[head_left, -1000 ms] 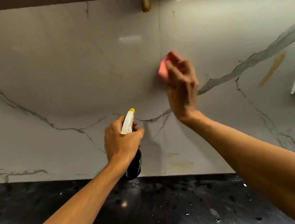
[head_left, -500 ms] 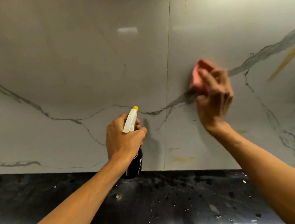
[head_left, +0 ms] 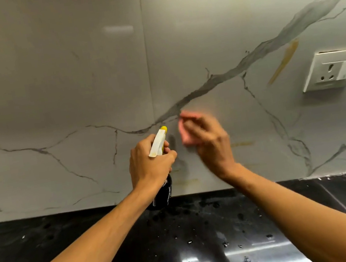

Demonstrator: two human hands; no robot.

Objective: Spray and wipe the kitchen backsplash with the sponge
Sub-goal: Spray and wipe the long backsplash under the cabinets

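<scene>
2 bare hands work close together: the left hand grips a dark spray bottle, its yellow-tipped nozzle up, while the right hand, blurred, presses a pink sponge to the marble backsplash. Right of it sit a yellowish streak and a socket; below, a wet black countertop.

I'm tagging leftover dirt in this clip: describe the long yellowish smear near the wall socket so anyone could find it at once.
Start at the white wall socket on the right of the marble backsplash. Just left of it, below the thick grey vein, lies the yellowish-brown smear. It is one long slanted streak running up to the right, unlike the short, fainter yellow marks lower down by the right hand and its pink sponge.
</scene>
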